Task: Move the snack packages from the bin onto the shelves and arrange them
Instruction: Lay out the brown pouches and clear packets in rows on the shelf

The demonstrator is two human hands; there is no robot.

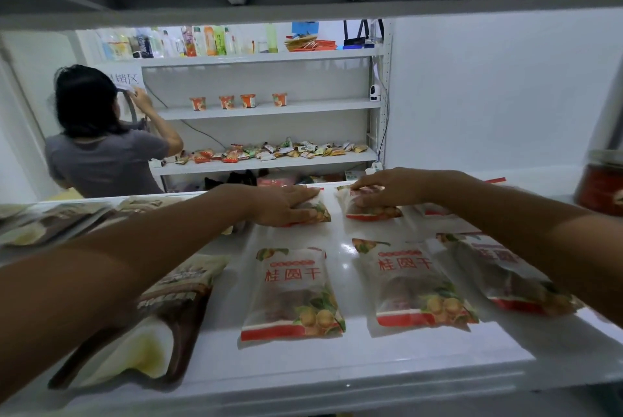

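Head view | left hand (286, 204): fingers extended, palm flat on left rear snack package (318, 212) | right hand (387, 192): fingers relaxed, resting on right rear snack package (374, 211), not gripping | front-row packages (293, 295) lie flat, side by side on white shelf (344, 352)

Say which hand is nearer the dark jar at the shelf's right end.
Right. The right hand rests on a packet left of the jar; the left hand lies farther left.
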